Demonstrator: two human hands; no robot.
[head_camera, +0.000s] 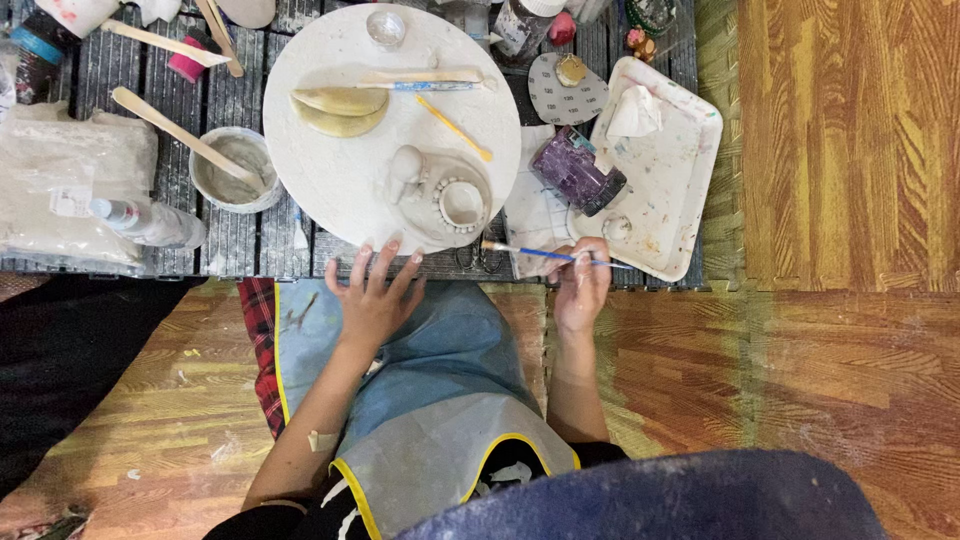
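Note:
My left hand (372, 292) rests with spread fingers against the near edge of a round white turntable (330, 170). On the turntable stands a small pale clay piece (440, 192), a figure beside a bead-rimmed bowl. My right hand (582, 285) holds a thin blue-handled paintbrush (530, 252), its tip pointing left toward the clay piece. Two yellow curved scrapers (340, 110) and slim modelling tools (450, 125) lie on the turntable's far half.
A white paint-stained tray (680, 180) at the right holds a purple jar (578, 170) and crumpled tissue (634, 112). A slip-filled cup with a wooden spatula (232, 168) stands left, by a plastic bag (70, 180). Bottles crowd the far edge. A blue apron (440, 350) covers my lap.

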